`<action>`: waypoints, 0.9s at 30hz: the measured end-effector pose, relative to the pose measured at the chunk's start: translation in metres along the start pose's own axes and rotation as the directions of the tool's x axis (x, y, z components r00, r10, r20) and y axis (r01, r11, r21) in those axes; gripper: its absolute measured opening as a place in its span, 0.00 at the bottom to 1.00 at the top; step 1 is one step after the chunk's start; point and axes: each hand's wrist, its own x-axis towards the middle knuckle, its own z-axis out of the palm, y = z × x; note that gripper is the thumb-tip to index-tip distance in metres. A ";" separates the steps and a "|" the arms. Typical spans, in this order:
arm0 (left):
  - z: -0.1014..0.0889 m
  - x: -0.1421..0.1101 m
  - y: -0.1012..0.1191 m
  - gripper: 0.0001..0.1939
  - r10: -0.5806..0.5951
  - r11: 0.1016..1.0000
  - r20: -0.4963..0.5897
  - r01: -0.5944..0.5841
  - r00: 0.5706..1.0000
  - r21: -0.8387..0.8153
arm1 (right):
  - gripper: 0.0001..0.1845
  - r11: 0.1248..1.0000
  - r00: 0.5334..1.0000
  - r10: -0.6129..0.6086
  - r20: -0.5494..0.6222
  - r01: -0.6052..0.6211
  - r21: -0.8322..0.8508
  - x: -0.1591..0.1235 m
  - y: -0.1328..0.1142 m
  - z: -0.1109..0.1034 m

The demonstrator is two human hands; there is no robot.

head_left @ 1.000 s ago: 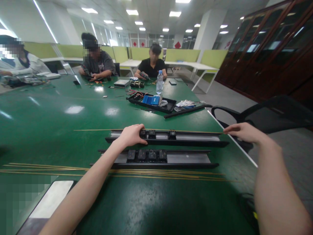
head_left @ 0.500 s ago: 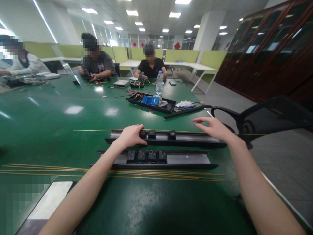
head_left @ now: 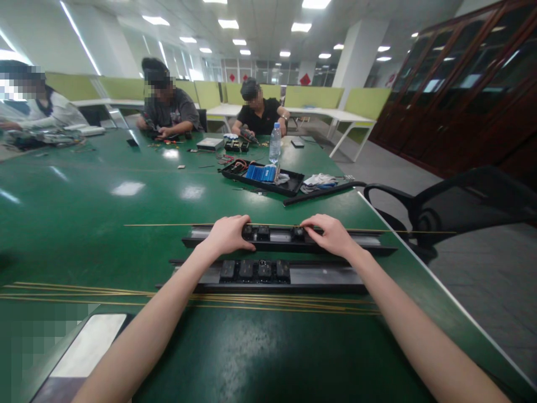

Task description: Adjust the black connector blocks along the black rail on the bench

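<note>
Gripping: left hand [head_left: 226, 234], closed around the long black far rail with a silvery channel [head_left: 289, 247], beside its small black blocks [head_left: 263, 232].
Right hand [head_left: 329, 232]: thumb and finger together at the thin brass-coloured rod [head_left: 159, 225]; whether gripping it cannot be told.
Rod: along the far rail's back edge, jutting past both ends.
Near rail [head_left: 268, 289]: black, on the green tabletop [head_left: 197, 364], holding four squarish black blocks [head_left: 264, 271].

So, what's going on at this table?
A person's left hand clasps the farther black channel, and the right hand is at that channel's rightmost visible block, beside a long thin rod. The nearer black channel holds four blocks in a row, with more thin rods on its near side.
</note>
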 end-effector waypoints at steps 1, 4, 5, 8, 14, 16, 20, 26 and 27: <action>0.000 0.000 0.000 0.35 0.006 1.000 -0.005 -0.006 1.000 0.000 | 0.13 1.000 1.000 0.002 -0.012 -0.002 0.000 -0.001 0.000 0.002; 0.001 0.000 -0.001 0.35 0.018 1.000 -0.020 -0.018 1.000 0.004 | 0.13 1.000 1.000 0.012 -0.028 -0.012 -0.007 -0.003 -0.001 0.005; 0.001 0.000 -0.001 0.35 0.019 1.000 -0.022 -0.019 1.000 0.006 | 0.13 1.000 0.999 0.017 -0.030 -0.018 -0.009 -0.004 -0.002 0.006; 0.001 0.001 -0.002 0.36 0.014 1.000 -0.015 -0.014 1.000 0.011 | 0.13 0.999 0.999 0.030 -0.033 -0.030 -0.011 -0.004 -0.004 0.007; 0.002 0.001 -0.002 0.35 0.001 1.000 -0.021 -0.001 1.000 0.002 | 0.14 0.999 0.999 0.039 -0.032 -0.039 -0.011 -0.004 -0.006 0.006; 0.002 0.001 -0.002 0.35 0.005 1.000 -0.029 -0.005 1.000 -0.004 | 0.14 0.999 0.999 0.037 -0.035 -0.037 -0.013 -0.005 -0.005 0.006; 0.004 0.001 -0.004 0.35 0.010 1.000 -0.034 -0.011 0.999 -0.020 | 0.13 0.999 0.998 0.029 -0.060 -0.029 -0.012 -0.007 -0.004 0.009; 0.004 0.002 -0.004 0.34 0.011 1.000 -0.036 -0.011 0.999 -0.018 | 0.13 0.999 0.998 0.010 -0.055 -0.012 -0.042 -0.006 -0.002 0.009; 0.004 0.002 -0.004 0.34 0.010 1.000 -0.036 -0.011 0.999 -0.018 | 0.13 0.998 0.999 0.003 -0.042 -0.005 -0.058 -0.006 -0.003 0.008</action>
